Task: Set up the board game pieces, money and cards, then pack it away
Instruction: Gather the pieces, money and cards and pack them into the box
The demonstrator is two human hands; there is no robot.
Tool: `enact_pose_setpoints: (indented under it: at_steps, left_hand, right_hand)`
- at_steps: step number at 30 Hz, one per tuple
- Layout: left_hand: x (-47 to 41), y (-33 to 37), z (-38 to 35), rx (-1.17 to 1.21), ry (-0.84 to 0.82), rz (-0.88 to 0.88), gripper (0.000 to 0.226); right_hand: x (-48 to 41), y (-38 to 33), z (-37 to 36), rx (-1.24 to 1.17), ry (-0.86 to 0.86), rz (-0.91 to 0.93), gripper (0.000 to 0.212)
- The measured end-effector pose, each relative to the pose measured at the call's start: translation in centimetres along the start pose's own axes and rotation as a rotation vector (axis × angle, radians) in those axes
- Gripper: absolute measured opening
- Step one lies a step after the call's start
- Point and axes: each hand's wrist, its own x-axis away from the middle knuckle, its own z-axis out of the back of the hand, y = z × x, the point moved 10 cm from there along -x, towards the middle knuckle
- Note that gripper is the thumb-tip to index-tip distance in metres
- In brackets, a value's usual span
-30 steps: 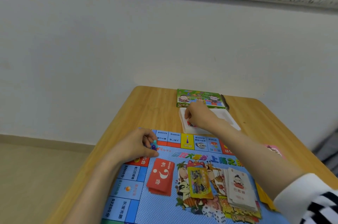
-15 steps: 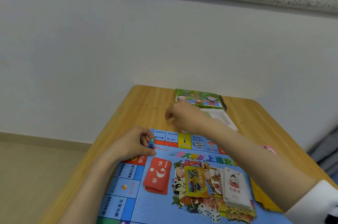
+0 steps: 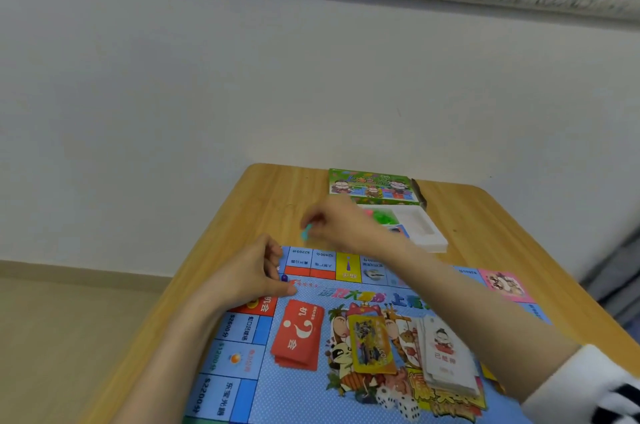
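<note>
the game board lies on the wooden bench and runs off the view at 6 o'clock. the left hand rests on the board's 11 o'clock corner with its fingers curled in toward the thumb. a small purple piece stands on the board in the gap between them, at the hand's 3 o'clock side. whether the fingers actually grip it cannot be told. the right hand is motion-blurred and is above the bench just past the board's 12 o'clock edge. its fingers are closed in a pinch on a teal piece that pokes out at the hand's 9 o'clock side.

at 3 o'clock of the right hand sits the white tray, with green and pink bits in it, partly hidden by the wrist. the green box lid lies touching the tray at its 12 o'clock side, near the wall. in the board's middle lie three stacks side by side: red cards at 9 o'clock, yellow cards in the centre, white cards at 3 o'clock. white dice lie at 6 o'clock of the yellow cards.
</note>
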Motion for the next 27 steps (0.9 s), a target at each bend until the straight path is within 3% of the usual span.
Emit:
enact_pose_setpoints:
  at_steps: [3,9,21,27]
  left_hand:
    - [-0.1,-0.1,-0.1,-0.011,-0.025,0.009,0.036]
    - [0.0,0.0,-0.2,-0.040,-0.041,0.003,0.029]
    - [0.2,-0.1,-0.1,-0.035,-0.034,0.032,0.028]
    - [0.2,0.1,0.1,-0.040,-0.023,0.002,0.016]
  right_hand:
    - [-0.2,4.8,4.8,0.036,0.152,-0.164,0.019]
    - [1.0,10.4,3.8,0.051,0.130,-0.329,0.018]
    - [0.6,11.0,1.6,0.059,0.136,-0.304,0.014]
    - [0.7,10.8,2.0,0.041,0.165,-0.299,0.014]
